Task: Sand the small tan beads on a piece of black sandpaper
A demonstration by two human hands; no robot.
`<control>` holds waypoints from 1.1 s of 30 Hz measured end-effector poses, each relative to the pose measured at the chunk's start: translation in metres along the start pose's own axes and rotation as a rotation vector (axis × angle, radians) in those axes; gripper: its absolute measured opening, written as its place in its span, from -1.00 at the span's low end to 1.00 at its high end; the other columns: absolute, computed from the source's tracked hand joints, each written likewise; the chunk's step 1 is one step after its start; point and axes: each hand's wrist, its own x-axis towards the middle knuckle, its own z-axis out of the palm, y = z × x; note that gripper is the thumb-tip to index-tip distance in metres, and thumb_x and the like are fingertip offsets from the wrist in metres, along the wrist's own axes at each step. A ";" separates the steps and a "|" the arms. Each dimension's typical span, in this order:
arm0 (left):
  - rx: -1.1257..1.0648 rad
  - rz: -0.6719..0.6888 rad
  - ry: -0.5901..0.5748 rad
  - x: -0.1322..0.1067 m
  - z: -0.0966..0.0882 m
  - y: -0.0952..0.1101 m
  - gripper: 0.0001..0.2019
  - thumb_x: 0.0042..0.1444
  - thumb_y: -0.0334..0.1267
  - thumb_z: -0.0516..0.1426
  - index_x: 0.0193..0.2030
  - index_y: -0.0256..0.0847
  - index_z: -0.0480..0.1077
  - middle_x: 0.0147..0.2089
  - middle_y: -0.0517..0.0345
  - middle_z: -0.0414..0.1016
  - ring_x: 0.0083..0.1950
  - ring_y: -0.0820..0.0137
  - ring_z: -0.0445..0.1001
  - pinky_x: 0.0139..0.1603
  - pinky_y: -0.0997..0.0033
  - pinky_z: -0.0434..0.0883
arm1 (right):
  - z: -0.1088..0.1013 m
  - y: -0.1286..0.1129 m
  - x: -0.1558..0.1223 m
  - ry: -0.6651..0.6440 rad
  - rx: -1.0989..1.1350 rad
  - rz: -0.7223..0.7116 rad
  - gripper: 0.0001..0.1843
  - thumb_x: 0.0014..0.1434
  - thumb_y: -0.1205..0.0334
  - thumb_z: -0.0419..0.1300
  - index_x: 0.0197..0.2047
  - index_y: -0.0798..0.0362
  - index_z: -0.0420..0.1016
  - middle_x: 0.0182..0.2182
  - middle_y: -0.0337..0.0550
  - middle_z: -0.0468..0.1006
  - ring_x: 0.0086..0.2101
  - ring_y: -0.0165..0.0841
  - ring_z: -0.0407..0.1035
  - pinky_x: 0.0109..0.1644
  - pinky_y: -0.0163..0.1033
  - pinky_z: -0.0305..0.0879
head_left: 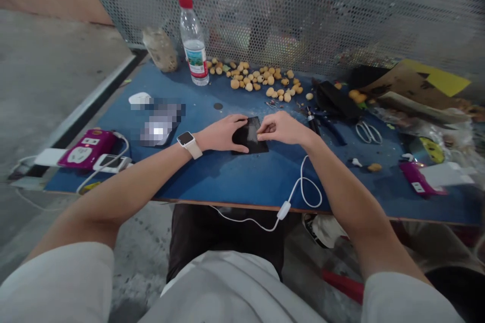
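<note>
A dark square sheet [242,147], which looks like sandpaper with a pale dusty patch, lies flat on the blue table [212,176]. My left hand [222,133] spreads thumb and fingers across the sheet's left side, touching its upper and lower edges. Over the right part of the sheet, my right hand [282,127] is closed in a pinch, fingertips down at the pale patch. Whatever sits between those fingertips is too small or hidden to make out. A black-handled tool [312,123] and blue-handled pliers [335,131] lie just right of the right hand.
Several tan round nuts or seeds [261,78] are scattered at the back beside a water bottle [195,55]. At left are a phone [161,126] and a purple power strip [88,149]. A white cable [301,181] hangs over the front edge. Scissors [369,132] lie at right.
</note>
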 end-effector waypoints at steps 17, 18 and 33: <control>-0.012 0.036 0.033 0.002 0.002 -0.002 0.26 0.45 0.63 0.34 0.92 -0.35 0.36 0.98 -0.45 0.28 0.96 -0.39 0.28 0.99 -0.19 0.25 | 0.010 0.021 0.022 0.231 -0.133 -0.053 -0.84 0.49 0.05 0.62 -0.02 -0.06 0.96 -0.02 0.07 0.87 -0.12 -0.02 0.74 0.19 0.19 0.74; -0.012 0.033 0.035 0.002 0.002 -0.002 0.26 0.44 0.63 0.35 0.92 -0.36 0.37 0.97 -0.46 0.29 0.96 -0.39 0.29 0.99 -0.19 0.25 | 0.012 0.023 0.026 0.264 -0.150 -0.047 -0.83 0.50 0.05 0.61 0.00 -0.05 0.96 0.00 0.08 0.87 -0.11 -0.01 0.74 0.21 0.21 0.74; -0.017 0.024 0.023 0.001 -0.001 0.001 0.26 0.46 0.62 0.35 0.92 -0.40 0.36 0.98 -0.49 0.25 0.96 -0.41 0.27 0.99 -0.22 0.24 | 0.011 0.019 0.023 0.254 -0.174 -0.012 -0.83 0.51 0.05 0.61 0.01 -0.05 0.96 -0.02 0.09 0.88 -0.14 -0.02 0.71 0.21 0.23 0.72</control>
